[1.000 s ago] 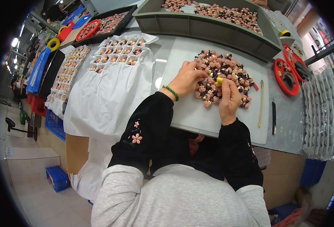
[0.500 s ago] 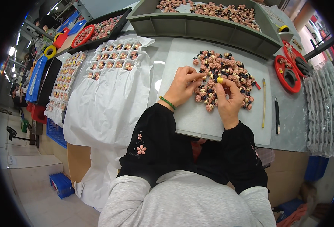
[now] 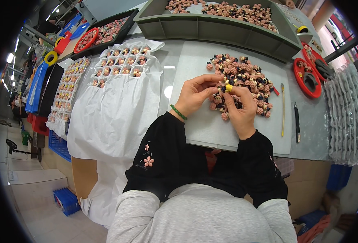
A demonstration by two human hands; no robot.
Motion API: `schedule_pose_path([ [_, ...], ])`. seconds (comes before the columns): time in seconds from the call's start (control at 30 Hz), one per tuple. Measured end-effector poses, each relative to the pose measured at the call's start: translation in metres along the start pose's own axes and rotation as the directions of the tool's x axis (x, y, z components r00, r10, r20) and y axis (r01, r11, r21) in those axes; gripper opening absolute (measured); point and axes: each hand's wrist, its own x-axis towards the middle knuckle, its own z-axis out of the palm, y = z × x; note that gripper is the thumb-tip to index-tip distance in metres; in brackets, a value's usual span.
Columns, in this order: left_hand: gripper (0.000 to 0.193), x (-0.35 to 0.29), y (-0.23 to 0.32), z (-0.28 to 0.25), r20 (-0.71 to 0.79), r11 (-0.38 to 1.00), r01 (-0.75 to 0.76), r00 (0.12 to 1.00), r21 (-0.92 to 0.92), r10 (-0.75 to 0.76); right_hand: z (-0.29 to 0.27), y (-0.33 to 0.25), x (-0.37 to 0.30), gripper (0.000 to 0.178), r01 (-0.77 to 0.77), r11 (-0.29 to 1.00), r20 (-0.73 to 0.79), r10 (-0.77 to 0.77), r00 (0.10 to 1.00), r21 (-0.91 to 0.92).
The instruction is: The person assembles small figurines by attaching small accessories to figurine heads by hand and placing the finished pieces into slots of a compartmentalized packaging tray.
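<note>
My left hand (image 3: 194, 97), with a green braided bracelet at the wrist, pinches a tiny dark-and-pale piece (image 3: 220, 88) in its fingertips. On the other side of that piece, my right hand (image 3: 241, 108) closes thumb and index finger; a yellow finger cover (image 3: 229, 87) is on the index fingertip. The held piece looks like one of the small figurines, but fingers hide most of it. Just beyond both hands lies a heap of small pink, cream and dark-blue figurines (image 3: 246, 75), spread on a white sheet (image 3: 195, 131).
Left, a white tray (image 3: 120, 62) of figurines rests on white paper (image 3: 110, 109). A large grey-green crate (image 3: 227, 30) of figurines stands at the back. Right of the heap lie a thin brush (image 3: 283, 111), a black pen-like tool (image 3: 297, 123), red dishes (image 3: 307, 79) and stacked clear trays (image 3: 346, 117).
My right hand has shifted left from the heap to meet my left hand. Both sets of fingertips now come together at the small piece.
</note>
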Motion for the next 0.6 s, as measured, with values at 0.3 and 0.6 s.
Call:
schedule_pose_path([
  [0.3,0.031,0.0,0.001,-0.001,0.002,0.992,-0.123,0.992,0.01,0.123,-0.001,-0.007,0.004,0.016,0.045,0.999,-0.008,-0.045,0.999,-0.027],
  [0.6,0.027,-0.002,0.002,-0.001,0.002,1.0,0.029,1.0,0.007,-0.029,-0.001,-0.008,0.003,0.018,0.018,0.999,-0.039,-0.019,0.999,-0.028],
])
